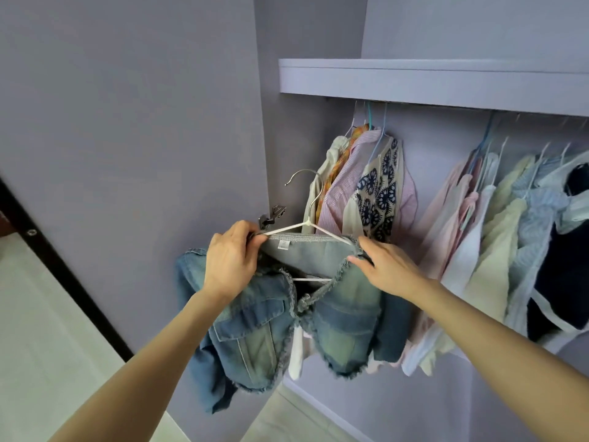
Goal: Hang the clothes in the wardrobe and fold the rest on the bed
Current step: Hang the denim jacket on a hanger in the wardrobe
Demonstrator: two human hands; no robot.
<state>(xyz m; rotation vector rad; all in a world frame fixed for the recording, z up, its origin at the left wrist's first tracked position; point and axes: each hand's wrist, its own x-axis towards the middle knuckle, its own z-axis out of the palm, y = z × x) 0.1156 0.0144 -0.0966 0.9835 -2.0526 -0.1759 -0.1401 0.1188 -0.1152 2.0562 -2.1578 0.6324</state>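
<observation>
A faded blue denim jacket (pixel 264 330) with frayed edges hangs on a white hanger (pixel 306 225) with a metal hook, held in front of the open wardrobe. My left hand (pixel 231 258) pinches the jacket's left shoulder at the hanger's end. My right hand (pixel 387 269) grips the right shoulder and collar edge. The hook points up and left, below the level of the rail, free of it. The rail itself is hidden under the shelf (pixel 430 79).
Two groups of hung clothes fill the wardrobe: striped and patterned shirts (pixel 373 189) in the middle, and pale pink, white, cream and navy garments (pixel 497 237) on the right, with a gap between them. The open wardrobe door (pixel 127 138) stands at the left with a hinge (pixel 271 215).
</observation>
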